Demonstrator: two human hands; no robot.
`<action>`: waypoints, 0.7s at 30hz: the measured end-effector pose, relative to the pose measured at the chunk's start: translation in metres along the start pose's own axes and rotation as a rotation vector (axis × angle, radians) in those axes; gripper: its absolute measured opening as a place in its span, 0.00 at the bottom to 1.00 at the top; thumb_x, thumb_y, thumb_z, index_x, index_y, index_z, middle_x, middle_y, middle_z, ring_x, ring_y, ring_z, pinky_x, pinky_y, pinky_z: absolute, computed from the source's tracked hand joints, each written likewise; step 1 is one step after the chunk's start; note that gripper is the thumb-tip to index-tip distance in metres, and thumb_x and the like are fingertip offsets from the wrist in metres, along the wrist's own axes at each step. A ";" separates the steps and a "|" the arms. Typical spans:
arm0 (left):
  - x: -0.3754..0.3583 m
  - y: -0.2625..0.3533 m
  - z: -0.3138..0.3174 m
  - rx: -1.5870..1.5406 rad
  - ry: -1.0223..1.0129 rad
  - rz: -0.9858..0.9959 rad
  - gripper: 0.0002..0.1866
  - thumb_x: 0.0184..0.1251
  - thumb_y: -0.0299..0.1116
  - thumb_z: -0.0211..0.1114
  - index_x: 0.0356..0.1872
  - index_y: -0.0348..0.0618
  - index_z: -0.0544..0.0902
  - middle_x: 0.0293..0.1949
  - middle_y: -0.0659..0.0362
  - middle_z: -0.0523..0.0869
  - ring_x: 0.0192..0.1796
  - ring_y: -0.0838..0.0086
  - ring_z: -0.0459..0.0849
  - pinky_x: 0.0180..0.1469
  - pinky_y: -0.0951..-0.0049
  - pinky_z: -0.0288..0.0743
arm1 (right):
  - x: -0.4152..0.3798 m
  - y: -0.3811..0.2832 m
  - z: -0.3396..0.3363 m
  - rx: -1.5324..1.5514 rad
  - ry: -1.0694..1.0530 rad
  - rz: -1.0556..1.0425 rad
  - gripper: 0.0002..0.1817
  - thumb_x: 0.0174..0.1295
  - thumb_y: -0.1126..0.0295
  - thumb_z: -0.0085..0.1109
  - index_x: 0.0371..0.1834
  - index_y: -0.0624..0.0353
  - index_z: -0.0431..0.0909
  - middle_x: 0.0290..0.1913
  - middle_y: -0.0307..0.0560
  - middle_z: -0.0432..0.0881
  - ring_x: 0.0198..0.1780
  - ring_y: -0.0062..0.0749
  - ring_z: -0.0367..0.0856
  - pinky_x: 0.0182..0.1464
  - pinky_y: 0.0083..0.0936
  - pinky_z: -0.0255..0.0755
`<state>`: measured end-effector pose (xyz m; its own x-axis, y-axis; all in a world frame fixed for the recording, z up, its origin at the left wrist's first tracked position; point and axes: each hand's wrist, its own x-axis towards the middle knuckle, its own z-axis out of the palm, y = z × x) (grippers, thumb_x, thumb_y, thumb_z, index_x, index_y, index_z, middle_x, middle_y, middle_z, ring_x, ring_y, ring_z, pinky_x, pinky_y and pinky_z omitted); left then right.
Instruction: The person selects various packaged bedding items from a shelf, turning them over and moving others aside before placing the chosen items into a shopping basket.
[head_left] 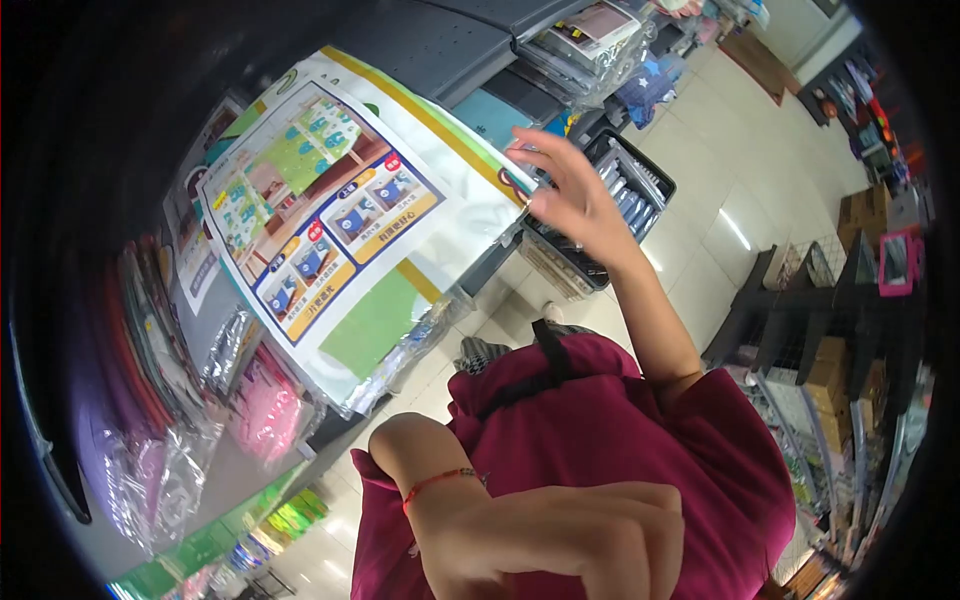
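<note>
A flat plastic-wrapped package [400,240] with a printed sheet of green patterned curtains round a bunk bed lies on a pile of packages at the left. At its right corner is my right hand [580,205], fingers spread and bent, the thumb at or against the edge; whether it touches cannot be told. My left hand [570,540], a red bracelet on its wrist, is raised close to the camera in front of my maroon shirt [600,430]. Its fingers are curled in, and anything inside them is hidden.
Bagged folded textiles [150,370] and a pink bagged item [270,410] sit at the left. A black crate [655,180] of wrapped goods stands beyond my right hand. More bagged goods [590,45] lie at the back. Shelves [830,350] line the right, across the tiled floor [700,110].
</note>
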<state>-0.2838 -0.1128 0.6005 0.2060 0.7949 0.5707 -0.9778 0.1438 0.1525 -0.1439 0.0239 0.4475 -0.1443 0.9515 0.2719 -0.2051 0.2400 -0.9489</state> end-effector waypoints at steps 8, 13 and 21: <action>0.009 -0.068 -0.026 0.248 -0.193 -0.004 0.09 0.59 0.25 0.65 0.39 0.38 0.76 0.31 0.62 0.78 0.25 0.77 0.75 0.25 0.78 0.64 | 0.063 0.022 -0.017 0.163 -0.469 0.616 0.28 0.57 0.63 0.65 0.58 0.62 0.68 0.38 0.45 0.77 0.30 0.22 0.76 0.17 0.21 0.67; 0.033 -0.069 -0.026 1.392 -0.489 0.112 0.06 0.43 0.25 0.67 0.24 0.45 0.79 0.16 0.68 0.66 0.17 0.80 0.61 0.16 0.78 0.56 | 0.044 -0.003 -0.026 0.312 -0.373 0.442 0.21 0.59 0.70 0.62 0.55 0.62 0.72 0.35 0.40 0.78 0.23 0.19 0.74 0.16 0.17 0.65; 0.013 0.034 -0.023 1.784 -0.242 0.258 0.12 0.50 0.42 0.68 0.31 0.48 0.81 0.22 0.62 0.71 0.22 0.74 0.66 0.28 0.70 0.67 | -0.003 -0.015 -0.059 0.009 -0.097 0.199 0.21 0.57 0.71 0.64 0.54 0.63 0.73 0.36 0.35 0.78 0.28 0.13 0.73 0.27 0.13 0.64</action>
<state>-0.3149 -0.0836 0.5947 0.2324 0.5758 0.7839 0.1931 -0.8172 0.5430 -0.0836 0.0285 0.4518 -0.2749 0.9569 0.0940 -0.1724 0.0471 -0.9839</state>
